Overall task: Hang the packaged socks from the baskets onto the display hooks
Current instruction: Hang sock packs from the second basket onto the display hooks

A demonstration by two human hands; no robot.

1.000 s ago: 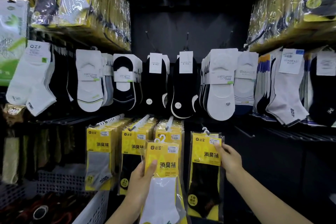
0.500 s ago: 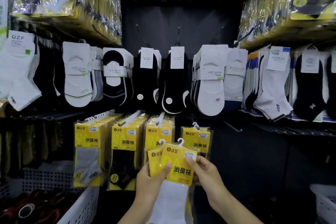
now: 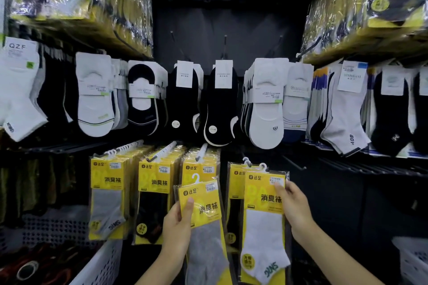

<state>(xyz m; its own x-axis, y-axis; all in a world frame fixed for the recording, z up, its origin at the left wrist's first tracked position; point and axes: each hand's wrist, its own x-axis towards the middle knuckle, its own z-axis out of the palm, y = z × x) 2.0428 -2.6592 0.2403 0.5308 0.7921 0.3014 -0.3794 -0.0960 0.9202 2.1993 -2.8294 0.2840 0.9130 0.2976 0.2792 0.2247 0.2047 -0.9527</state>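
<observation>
Head view showed the right hand (image 3: 294, 206) pinching the upper right edge of the white-sock pack (image 3: 264, 220), thumb on its front. The pack hung with its long axis vertical at the right end of the lower hook row. Its white plastic hanger loop (image 3: 262, 166) sat directly above the grip, beside the black-sock pack (image 3: 233, 183) behind. Whether it was threaded on a display hook could not be told, the peg being hidden. The left hand (image 3: 178, 222) gripped the grey-sock pack (image 3: 201, 213) by its left edge, thumb pressed on the yellow card, loop upward and slightly tilted, in front of the third column. Matching grey packs (image 3: 106, 194) hung at the row's left end, nearer that hand, so it probably belonged there. Sleeves were glossy, crinkly film over stiff card and soft knit, and the thin loops would need squaring to a peg tip.
</observation>
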